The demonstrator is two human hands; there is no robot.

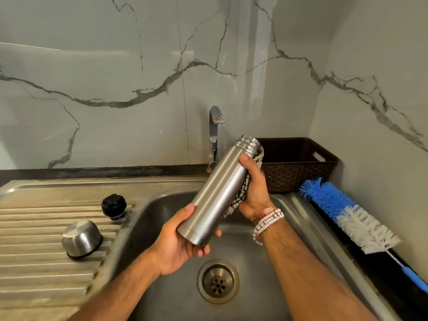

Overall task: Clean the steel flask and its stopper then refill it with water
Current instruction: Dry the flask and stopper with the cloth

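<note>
Nearest, the drain (217,281) sits in the sink (254,262) floor, and just above it the left hand (183,242) cups the base of the steel flask (220,191), fingers curled beneath. Higher up the tilted, uncapped flask, the right hand (253,188) grips the body through a patterned cloth (242,193), the mouth pointing up toward the tap (214,130). On the drainboard (34,262) at left a steel cup (81,238) lies mouth down with the black stopper (114,206) behind it, while right of the sink lie a blue-and-white bottle brush (347,214) and, farther back, a dark basket (294,163).
</note>
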